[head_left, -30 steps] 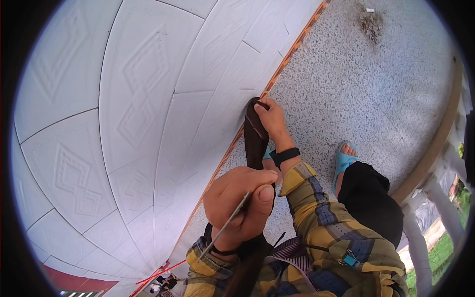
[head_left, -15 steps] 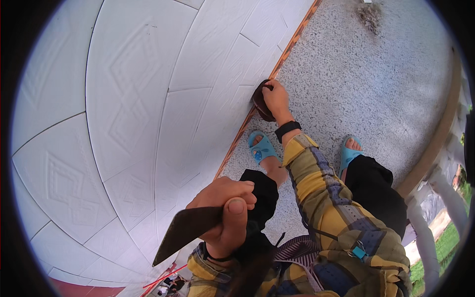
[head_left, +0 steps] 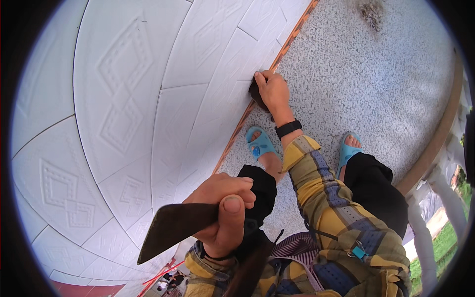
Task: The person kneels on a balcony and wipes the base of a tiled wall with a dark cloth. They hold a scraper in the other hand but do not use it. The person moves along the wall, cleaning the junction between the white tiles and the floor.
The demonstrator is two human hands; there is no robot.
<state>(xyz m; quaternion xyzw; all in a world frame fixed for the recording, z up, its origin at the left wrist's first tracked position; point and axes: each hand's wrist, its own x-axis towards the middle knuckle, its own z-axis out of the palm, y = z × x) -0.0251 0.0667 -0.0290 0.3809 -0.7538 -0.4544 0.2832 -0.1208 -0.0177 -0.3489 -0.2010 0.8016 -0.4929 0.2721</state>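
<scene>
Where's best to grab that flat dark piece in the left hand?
I'd probably grip the flat dark piece on its picture-right part, coming from that side, where the left hand pinches it: it looks thin, with a flat face, and its slanted other end juts free.

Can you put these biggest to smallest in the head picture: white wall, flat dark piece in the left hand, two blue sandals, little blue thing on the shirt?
1. White wall
2. Flat dark piece, though it's nearer the camera
3. Blue sandals, too alike to rank apart
4. Little blue thing
</scene>
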